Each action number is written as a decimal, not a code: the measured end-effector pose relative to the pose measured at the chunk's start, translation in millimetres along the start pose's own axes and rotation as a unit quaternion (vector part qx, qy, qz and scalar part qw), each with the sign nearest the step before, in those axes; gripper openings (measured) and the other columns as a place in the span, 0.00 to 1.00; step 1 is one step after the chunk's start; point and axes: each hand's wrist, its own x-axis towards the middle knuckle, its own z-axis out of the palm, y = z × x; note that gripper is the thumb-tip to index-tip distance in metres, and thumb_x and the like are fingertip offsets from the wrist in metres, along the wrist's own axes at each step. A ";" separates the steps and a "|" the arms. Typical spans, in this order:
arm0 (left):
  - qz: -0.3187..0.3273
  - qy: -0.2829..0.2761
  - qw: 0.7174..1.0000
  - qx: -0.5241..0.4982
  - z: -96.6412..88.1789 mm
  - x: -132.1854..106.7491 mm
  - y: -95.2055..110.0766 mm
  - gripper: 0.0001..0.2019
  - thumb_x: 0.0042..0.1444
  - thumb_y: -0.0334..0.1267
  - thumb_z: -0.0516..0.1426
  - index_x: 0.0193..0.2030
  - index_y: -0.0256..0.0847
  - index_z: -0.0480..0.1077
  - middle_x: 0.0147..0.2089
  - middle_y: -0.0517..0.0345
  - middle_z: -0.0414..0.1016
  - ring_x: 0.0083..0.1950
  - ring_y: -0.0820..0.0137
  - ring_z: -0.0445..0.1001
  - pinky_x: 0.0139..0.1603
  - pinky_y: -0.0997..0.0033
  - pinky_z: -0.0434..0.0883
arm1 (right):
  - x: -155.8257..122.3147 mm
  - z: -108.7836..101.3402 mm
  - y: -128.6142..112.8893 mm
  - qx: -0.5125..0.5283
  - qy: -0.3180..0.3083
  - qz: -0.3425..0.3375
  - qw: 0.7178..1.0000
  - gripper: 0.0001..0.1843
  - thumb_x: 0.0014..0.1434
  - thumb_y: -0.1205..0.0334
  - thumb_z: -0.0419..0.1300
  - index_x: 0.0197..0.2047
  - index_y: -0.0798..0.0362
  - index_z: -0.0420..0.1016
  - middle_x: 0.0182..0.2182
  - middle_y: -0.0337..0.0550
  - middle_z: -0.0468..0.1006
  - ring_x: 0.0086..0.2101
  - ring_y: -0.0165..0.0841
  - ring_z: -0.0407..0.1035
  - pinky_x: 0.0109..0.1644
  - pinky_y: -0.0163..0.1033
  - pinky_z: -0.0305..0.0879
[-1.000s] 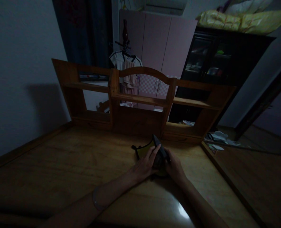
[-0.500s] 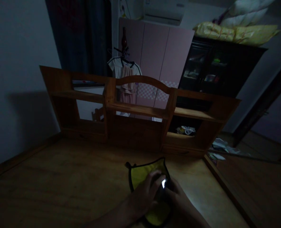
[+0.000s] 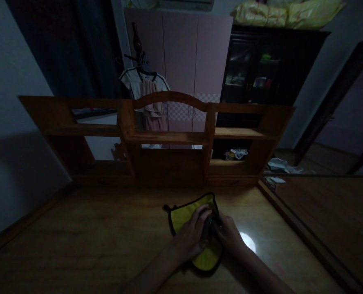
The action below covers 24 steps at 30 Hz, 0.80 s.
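Observation:
A yellow cloth (image 3: 208, 258) with black edging and a small dark loop at its corner lies on the wooden surface, under both hands. Fingers of my left hand (image 3: 193, 233) curl around a small dark object (image 3: 208, 226) with a glossy spot, whose exact kind is too dim to tell. From the other side, my right hand (image 3: 229, 232) closes on the same object; its fingertips are partly hidden. Both hands are held together over the cloth.
A wooden shelf unit (image 3: 169, 138) rises along the back of the wooden surface (image 3: 101, 237). A raised wooden edge (image 3: 294, 228) runs down the right side. Beyond stand a pink wardrobe (image 3: 180, 57), hanging clothes (image 3: 151, 87) and a dark cabinet (image 3: 261, 69). The room is dim.
The bright white light between my hands no longer shows; a round glow now lies on the wood beside my right forearm. The camera view has shifted. Both hands stay on the dark object.

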 end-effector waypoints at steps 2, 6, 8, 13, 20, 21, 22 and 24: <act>0.003 -0.003 1.000 -0.003 0.4 -1.5 -3.7 0.41 0.55 0.40 0.61 0.69 0.44 0.41 0.70 0.43 0.45 0.69 0.55 0.53 0.63 0.53 0.64 | 1.5 -3.5 -0.4 -0.029 -0.005 0.019 0.999 0.14 0.57 0.68 0.52 0.47 0.55 0.70 0.31 0.45 0.79 0.30 0.36 0.73 0.33 0.36 0.66; 0.012 -0.006 1.000 -0.006 4.4 -4.7 -10.9 0.47 0.50 0.49 0.64 0.69 0.43 0.41 0.69 0.42 0.49 0.69 0.54 0.52 0.65 0.49 0.62 | 0.7 -11.1 2.6 -0.089 -0.030 0.023 0.995 0.13 0.57 0.67 0.54 0.45 0.53 0.73 0.31 0.44 0.80 0.30 0.37 0.75 0.33 0.35 0.64; 0.018 -0.002 1.000 -0.012 6.1 -4.9 -11.7 0.47 0.50 0.48 0.64 0.69 0.43 0.40 0.69 0.41 0.49 0.69 0.54 0.52 0.65 0.48 0.61 | -0.6 -13.9 3.4 -0.097 -0.039 0.013 0.994 0.10 0.59 0.65 0.54 0.43 0.53 0.73 0.30 0.44 0.80 0.29 0.36 0.74 0.33 0.34 0.64; 0.027 0.008 1.000 -0.014 5.1 -2.9 -6.8 0.46 0.49 0.36 0.63 0.69 0.41 0.40 0.69 0.42 0.49 0.69 0.55 0.50 0.68 0.49 0.57 | -1.9 -14.2 0.9 -0.065 -0.035 -0.005 0.997 0.11 0.62 0.64 0.51 0.45 0.52 0.72 0.32 0.43 0.79 0.30 0.34 0.73 0.34 0.34 0.64; -0.012 0.027 0.999 -0.032 5.0 -2.5 -3.5 0.47 0.48 0.32 0.64 0.69 0.47 0.41 0.66 0.47 0.51 0.66 0.57 0.56 0.64 0.52 0.63 | -0.5 -11.9 -2.4 0.001 -0.002 -0.024 1.000 0.09 0.59 0.66 0.54 0.42 0.54 0.73 0.31 0.40 0.77 0.31 0.32 0.70 0.35 0.33 0.64; -0.017 0.029 0.999 -0.036 5.2 -2.3 -3.4 0.48 0.47 0.33 0.64 0.69 0.48 0.41 0.66 0.47 0.51 0.66 0.57 0.57 0.62 0.52 0.65 | -0.1 -12.2 -3.4 0.001 0.003 -0.015 1.000 0.08 0.57 0.66 0.56 0.41 0.54 0.73 0.30 0.39 0.77 0.30 0.32 0.69 0.35 0.33 0.64; -0.020 0.031 0.999 -0.040 5.3 -2.0 -3.3 0.49 0.46 0.33 0.65 0.69 0.48 0.41 0.65 0.47 0.52 0.65 0.56 0.58 0.62 0.52 0.66 | 0.3 -12.7 -4.5 0.004 0.007 -0.005 1.000 0.08 0.55 0.67 0.57 0.40 0.55 0.74 0.30 0.39 0.77 0.30 0.32 0.69 0.35 0.33 0.64; -0.016 0.038 0.998 -0.047 5.3 -1.2 -3.2 0.49 0.43 0.34 0.67 0.69 0.47 0.43 0.64 0.46 0.53 0.64 0.55 0.59 0.62 0.51 0.65 | 1.4 -13.7 -6.9 0.028 0.004 0.014 1.000 0.09 0.53 0.67 0.59 0.39 0.56 0.75 0.31 0.39 0.78 0.32 0.33 0.69 0.36 0.34 0.65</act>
